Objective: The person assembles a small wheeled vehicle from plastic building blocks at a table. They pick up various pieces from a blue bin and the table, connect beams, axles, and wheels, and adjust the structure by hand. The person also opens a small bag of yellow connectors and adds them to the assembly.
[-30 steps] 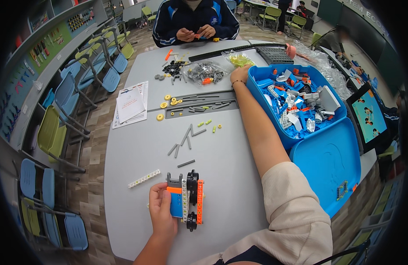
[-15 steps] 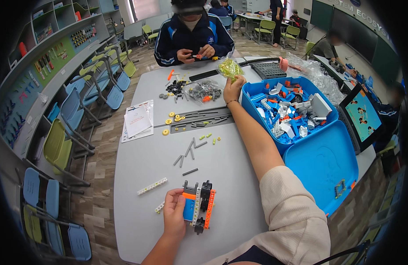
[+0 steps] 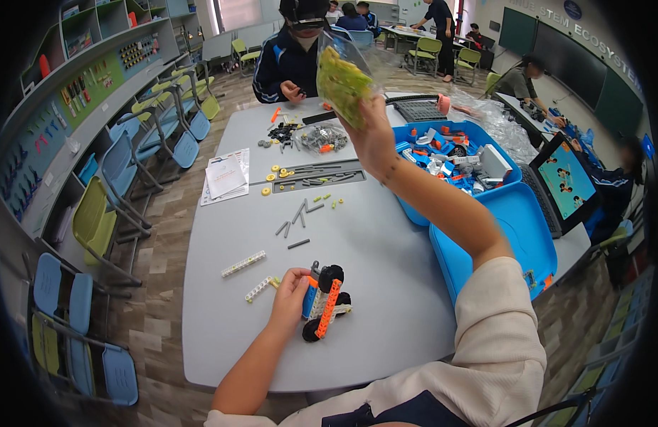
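Note:
My left hand [image 3: 289, 297] is closed on the blue and grey side of a small building-brick vehicle [image 3: 329, 307] with black wheels and an orange beam, held just over the table. Raised high, my right hand [image 3: 375, 135] grips a clear plastic bag [image 3: 341, 82] of yellow-green pieces by its lower right part. White perforated beams [image 3: 243, 263] lie left of the vehicle. Farther up the table are loose grey rods [image 3: 299, 213], small yellow-green pins, and a grey sorting tray [image 3: 350, 179] with yellow wheels beside it.
At the right stands a blue bin [image 3: 413, 211] full of mixed bricks, its lid [image 3: 510, 231] folded out towards me. Beyond it are a tablet computer [image 3: 565, 178] and crumpled clear plastic. Paper sheets [image 3: 225, 176] lie at the left edge. Across the table sits another person [image 3: 286, 67].
My right hand has lifted the bag higher and nearer to me, away from the far side of the bin. The vehicle in my left hand has tilted and turned.

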Motion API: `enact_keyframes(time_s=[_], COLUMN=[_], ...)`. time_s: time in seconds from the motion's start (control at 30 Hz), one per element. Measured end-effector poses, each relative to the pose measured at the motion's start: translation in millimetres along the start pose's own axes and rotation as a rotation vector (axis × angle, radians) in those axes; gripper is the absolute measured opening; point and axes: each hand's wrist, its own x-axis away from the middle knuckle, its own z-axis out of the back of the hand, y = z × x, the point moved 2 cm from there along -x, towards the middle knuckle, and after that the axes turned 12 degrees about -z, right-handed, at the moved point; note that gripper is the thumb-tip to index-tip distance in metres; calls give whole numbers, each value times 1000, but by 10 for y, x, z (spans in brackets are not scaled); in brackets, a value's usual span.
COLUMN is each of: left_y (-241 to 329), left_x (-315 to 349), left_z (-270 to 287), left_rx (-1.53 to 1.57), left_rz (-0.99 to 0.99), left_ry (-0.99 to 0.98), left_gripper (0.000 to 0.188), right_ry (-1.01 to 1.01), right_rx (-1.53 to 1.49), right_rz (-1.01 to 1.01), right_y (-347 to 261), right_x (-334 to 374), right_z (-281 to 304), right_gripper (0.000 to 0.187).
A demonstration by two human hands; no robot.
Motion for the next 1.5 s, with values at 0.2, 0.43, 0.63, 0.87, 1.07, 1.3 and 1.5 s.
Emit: enact_keyframes(time_s=[0.2,0.43,0.63,0.87,1.07,1.3,1.5], left_y=[-80,-83,460,1552,1677,1525,1492], left_x=[-27,-89,-25,589,430,306,264], left_z=[-10,96,-100,-1058,-1547,-1639,-1602], left_rx=[-84,-484,-510,-952,-1225,-1289,-1411], left_rz=[26,-108,-330,-1172,-1029,-953,-867], left_ry=[-49,-87,35,-173,-433,-447,-507], left_gripper=[16,23,17,18,12,25,43], right_ry=[-115,-155,-299,-353,-338,-266,-264], right_rx=[-30,-1,83,179,263,355,390], right_rz=[-274,-362,-342,-294,-279,-271,-274], right_y=[-505,-623,-623,-607,-631,-648,-601], right_x=[1319,2182,2561,2648,2649,2646,2632], right_z=[148,626,711,692,707,777,779], right_gripper=[51,51,37,34,35,36,36])
